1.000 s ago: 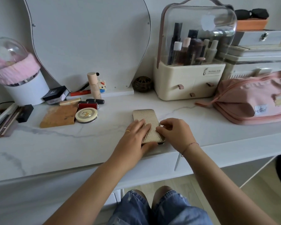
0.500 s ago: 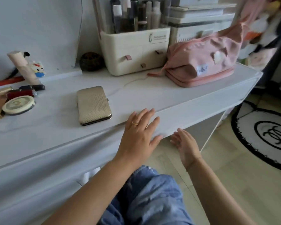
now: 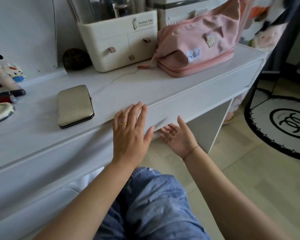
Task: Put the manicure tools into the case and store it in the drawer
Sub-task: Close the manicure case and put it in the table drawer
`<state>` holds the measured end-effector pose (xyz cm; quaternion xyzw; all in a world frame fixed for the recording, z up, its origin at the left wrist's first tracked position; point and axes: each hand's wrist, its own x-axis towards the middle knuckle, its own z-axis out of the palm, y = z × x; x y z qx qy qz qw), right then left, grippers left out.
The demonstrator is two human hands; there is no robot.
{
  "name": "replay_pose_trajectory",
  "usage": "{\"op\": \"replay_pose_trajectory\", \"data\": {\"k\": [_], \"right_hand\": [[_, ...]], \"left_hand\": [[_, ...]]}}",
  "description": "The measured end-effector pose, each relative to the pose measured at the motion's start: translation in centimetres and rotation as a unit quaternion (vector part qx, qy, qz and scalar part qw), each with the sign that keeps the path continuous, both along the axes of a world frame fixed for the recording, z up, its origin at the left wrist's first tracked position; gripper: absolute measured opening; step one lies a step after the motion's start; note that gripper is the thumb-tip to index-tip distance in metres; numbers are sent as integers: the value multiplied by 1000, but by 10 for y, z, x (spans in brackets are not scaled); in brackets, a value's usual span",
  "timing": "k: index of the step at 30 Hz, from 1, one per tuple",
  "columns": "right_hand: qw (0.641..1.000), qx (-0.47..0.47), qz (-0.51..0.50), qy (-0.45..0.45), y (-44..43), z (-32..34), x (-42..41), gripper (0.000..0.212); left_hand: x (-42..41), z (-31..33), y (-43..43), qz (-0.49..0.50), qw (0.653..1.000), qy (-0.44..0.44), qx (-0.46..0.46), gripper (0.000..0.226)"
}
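Note:
The gold textured manicure case lies closed on the white marble desk top, with no hand on it. My left hand lies flat with straight fingers against the front edge of the desk, over the white drawer front. My right hand is palm up, fingers relaxed, under the lower edge of that drawer front. The drawer looks closed.
A pink fabric pouch and a cream cosmetics organiser stand at the back of the desk. Lipsticks and a round compact lie at the left. A black-and-white round rug covers the floor at the right.
Both hands have left the case on the desk top. My left hand went to the desk's front edge and my right hand turned palm up under the drawer front. The view swung right.

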<state>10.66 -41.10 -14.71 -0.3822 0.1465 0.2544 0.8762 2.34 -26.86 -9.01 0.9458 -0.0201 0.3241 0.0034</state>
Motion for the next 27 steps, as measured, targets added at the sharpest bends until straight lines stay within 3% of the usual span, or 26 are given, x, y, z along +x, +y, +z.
{"op": "replay_pose_trajectory", "data": {"k": [6,8,9,10,12,13,16,18,22,27], "right_hand": [[1000,-8,3,-18,-16,-7,-17,52],[995,-77,16,-54,-27,-6,-28,50],[980,-171,10,-100,-33,-3,-32,49],[941,-296,-17,-161,-40,0,-35,48],[794,-527,-126,-278,-52,7,-35,51],[720,-592,-168,-321,-57,14,-34,57],[575,-665,-144,-455,-64,32,-27,62],[526,-682,-93,-500,-68,35,-26,57],[516,-680,-98,-512,-77,40,-32,47],[554,-672,-141,-471,-87,44,-55,45]], "left_hand": [[-1,2,0,-17,999,5,-28,49],[-2,3,-1,-34,998,-12,-58,45],[-2,3,-3,-47,996,-25,-73,42],[-2,4,-5,-58,994,-38,-84,40],[-4,5,-11,-74,992,-49,-94,35],[-5,7,-15,-82,990,-51,-104,32],[-13,8,-25,-105,981,-51,-156,23],[-18,6,-28,-105,978,-43,-176,21],[-26,9,-31,-102,977,-25,-186,27],[-41,25,-45,-156,970,-20,-183,43]]}}
